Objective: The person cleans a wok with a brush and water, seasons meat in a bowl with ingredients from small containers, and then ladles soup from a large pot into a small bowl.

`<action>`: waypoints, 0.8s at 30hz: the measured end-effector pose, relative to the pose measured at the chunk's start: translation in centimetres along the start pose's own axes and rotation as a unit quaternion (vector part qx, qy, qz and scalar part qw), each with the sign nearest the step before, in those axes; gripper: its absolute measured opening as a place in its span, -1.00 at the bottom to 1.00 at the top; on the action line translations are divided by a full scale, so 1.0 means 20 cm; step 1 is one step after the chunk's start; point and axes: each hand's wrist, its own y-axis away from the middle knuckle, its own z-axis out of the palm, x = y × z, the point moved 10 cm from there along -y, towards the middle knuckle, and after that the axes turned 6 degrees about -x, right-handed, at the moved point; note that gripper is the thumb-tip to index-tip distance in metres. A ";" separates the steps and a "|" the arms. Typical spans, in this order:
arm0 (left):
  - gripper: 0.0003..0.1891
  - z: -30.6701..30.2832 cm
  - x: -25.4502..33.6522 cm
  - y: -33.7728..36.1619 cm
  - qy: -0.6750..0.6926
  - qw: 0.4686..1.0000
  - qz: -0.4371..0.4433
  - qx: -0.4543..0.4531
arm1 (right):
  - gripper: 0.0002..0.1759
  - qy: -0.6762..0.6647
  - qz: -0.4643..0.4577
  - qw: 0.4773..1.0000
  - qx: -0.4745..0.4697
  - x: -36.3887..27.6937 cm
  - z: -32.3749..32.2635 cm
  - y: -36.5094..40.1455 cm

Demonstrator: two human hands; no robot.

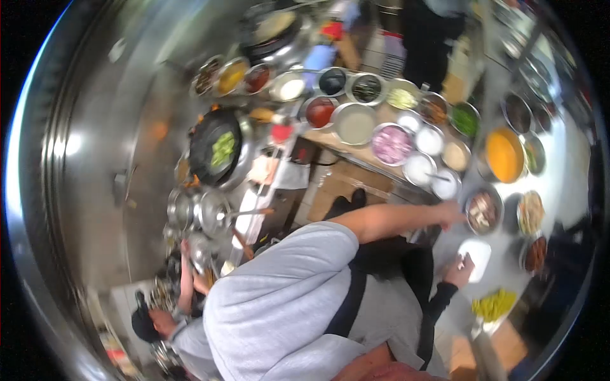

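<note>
My left hand [450,214], at the end of a bare forearm, is beside the near rim of a metal bowl [483,214] holding pale and brownish pieces. Blur hides how its fingers lie. Below it in the view, my right hand [459,272], under a dark sleeve, grips a small white rectangular tray [476,257] by its near side, with a finger or thumb over the tray. A yellow-green bunch [494,306] lies on the steel counter just past my right hand. Two bowls of food [531,213] stand beyond the metal bowl.
An orange-filled pot [505,155] stands further up the counter. Several bowls hold chopped onion [391,144], white contents and sauces. At left a wok [216,146] holds green pieces, and ladle handles [254,211] stick out nearby. Another person [178,336] works at lower left.
</note>
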 end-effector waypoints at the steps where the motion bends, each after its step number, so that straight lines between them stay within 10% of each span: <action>1: -0.45 0.00 -0.07 0.04 0.014 0.999 0.011 -0.027 | -0.57 -0.051 -0.026 0.998 -0.032 -0.09 0.05 -0.02; 4: -0.60 -0.07 -0.24 0.21 0.089 0.989 0.051 -0.103 | -0.62 -0.156 -0.082 0.974 -0.140 -0.38 0.18 -0.09; 7: -0.67 -0.39 -0.56 0.43 -0.022 0.991 0.134 0.007 | -0.65 -0.099 -0.166 0.936 -0.293 -0.85 0.44 -0.10; 11: -0.67 -0.84 -1.77 0.54 -0.102 0.962 -0.060 0.246 | -0.61 -0.020 -0.274 0.844 -0.460 -1.15 0.99 -0.10; 14: -0.68 -0.92 -2.24 1.29 -0.042 0.872 -0.170 0.457 | -0.55 0.108 -0.402 0.760 -0.499 -1.51 1.26 0.04; 17: -0.70 -0.62 -2.64 1.90 0.080 0.806 -0.295 0.507 | -0.56 0.206 -0.478 0.690 -0.504 -1.88 1.44 0.29; 19: -0.72 -0.38 -2.78 2.02 -0.037 0.874 -0.301 0.380 | -0.59 0.225 -0.523 0.651 -0.502 -2.08 1.55 0.47; 21: -0.76 0.01 -3.30 2.18 0.275 0.685 -0.325 0.591 | -0.60 0.208 -0.555 0.630 -0.501 -2.24 1.67 0.69; 22: -0.76 0.12 -3.42 1.97 -0.073 0.833 -0.335 0.434 | -0.58 0.186 -0.563 0.606 -0.530 -2.28 1.78 0.80; 24: -0.73 0.47 -3.26 2.08 -0.112 0.869 -0.357 0.323 | -0.56 0.206 -0.567 0.579 -0.549 -2.33 1.94 1.03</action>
